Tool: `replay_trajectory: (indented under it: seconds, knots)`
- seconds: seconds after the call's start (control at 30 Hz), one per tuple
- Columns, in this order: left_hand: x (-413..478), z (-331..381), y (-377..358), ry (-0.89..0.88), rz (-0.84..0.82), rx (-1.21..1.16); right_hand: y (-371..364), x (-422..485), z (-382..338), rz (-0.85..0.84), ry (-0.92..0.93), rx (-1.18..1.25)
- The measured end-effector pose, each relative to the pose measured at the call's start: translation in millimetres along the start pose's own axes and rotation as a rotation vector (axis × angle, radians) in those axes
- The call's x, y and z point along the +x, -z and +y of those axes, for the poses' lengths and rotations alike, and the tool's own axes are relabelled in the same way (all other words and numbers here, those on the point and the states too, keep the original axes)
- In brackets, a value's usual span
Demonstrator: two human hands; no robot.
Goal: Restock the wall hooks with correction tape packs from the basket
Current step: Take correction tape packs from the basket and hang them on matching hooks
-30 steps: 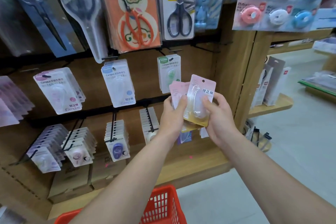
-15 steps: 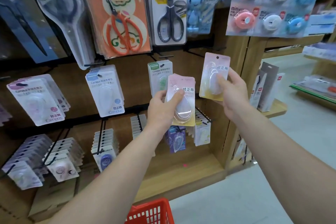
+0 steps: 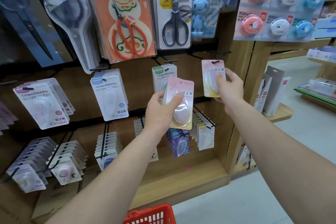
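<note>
A pink-and-yellow correction tape pack (image 3: 208, 68) is held upright just right of the frame's centre, pinched between the thumb and fingers of the right hand (image 3: 231, 87), its hang slot at the dark tip of a wall hook (image 3: 216, 62) — whether the tip is through the slot cannot be told. Lower and nearer the centre, a matching pack (image 3: 183, 85) is gripped by the left hand (image 3: 158, 112), thumb laid across its blister. The red basket (image 3: 151, 214) is seen at the bottom edge. For a clean hang, the card should be kept square to the hook, the slot lined up with the tip, and the pack slid fully back before the grip is released.
</note>
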State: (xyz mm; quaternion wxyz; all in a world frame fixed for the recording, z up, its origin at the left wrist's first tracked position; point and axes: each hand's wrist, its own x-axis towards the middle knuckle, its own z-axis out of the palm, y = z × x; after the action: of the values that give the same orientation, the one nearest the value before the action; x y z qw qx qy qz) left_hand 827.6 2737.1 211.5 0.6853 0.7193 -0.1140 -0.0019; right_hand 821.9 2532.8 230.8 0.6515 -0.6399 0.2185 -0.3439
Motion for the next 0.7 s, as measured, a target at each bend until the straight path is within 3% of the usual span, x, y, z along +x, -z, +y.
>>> replay_trajectory:
  seconds: [0.17, 0.37, 0.7]
  knots:
    - [-4, 1, 1, 0.005, 0.002, -0.008, -3, -19, 10, 0.018, 0.032, -0.359]
    - [-16, -2, -1, 0.035, 0.015, -0.044, 2, -95, 21, -0.463, 0.047, -0.029]
    - [-19, -10, -13, 0.03, -0.099, 0.008, 10, -94, 36, -0.345, 0.049, 0.04]
